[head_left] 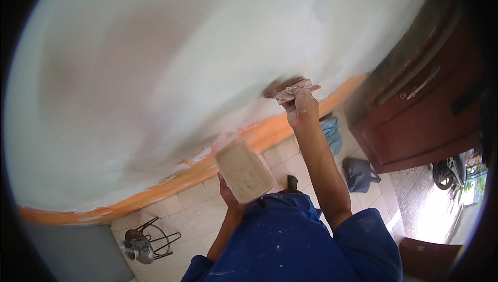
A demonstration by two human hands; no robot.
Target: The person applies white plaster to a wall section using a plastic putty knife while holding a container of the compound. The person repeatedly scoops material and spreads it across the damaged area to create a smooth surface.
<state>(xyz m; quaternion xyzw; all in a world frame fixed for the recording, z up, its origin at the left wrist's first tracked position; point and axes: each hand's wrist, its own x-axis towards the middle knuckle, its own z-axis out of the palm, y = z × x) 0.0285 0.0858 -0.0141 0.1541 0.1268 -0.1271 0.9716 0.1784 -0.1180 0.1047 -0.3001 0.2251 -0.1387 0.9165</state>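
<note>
In my left hand (231,198) is a shallow rectangular tray (244,173) with a beige, putty-smeared inside, held in front of my waist. The fingers wrap its left edge; part of the grip lies hidden beneath it. My right arm reaches up and forward to the white wall (223,54). There my right hand (303,107) is closed around a reddish putty knife (291,90) caked with pale putty. Its blade is at the wall surface, just above the orange band (275,130), and a dark shadow falls beside it.
A dark red door (415,111) with a metal bolt is on the right. Below lie a blue cloth or bag (332,136) and a dark bag (358,174) on the tiled floor (194,214). A metal-legged stool (148,243) stands lower left. Outside is a motorbike (448,172).
</note>
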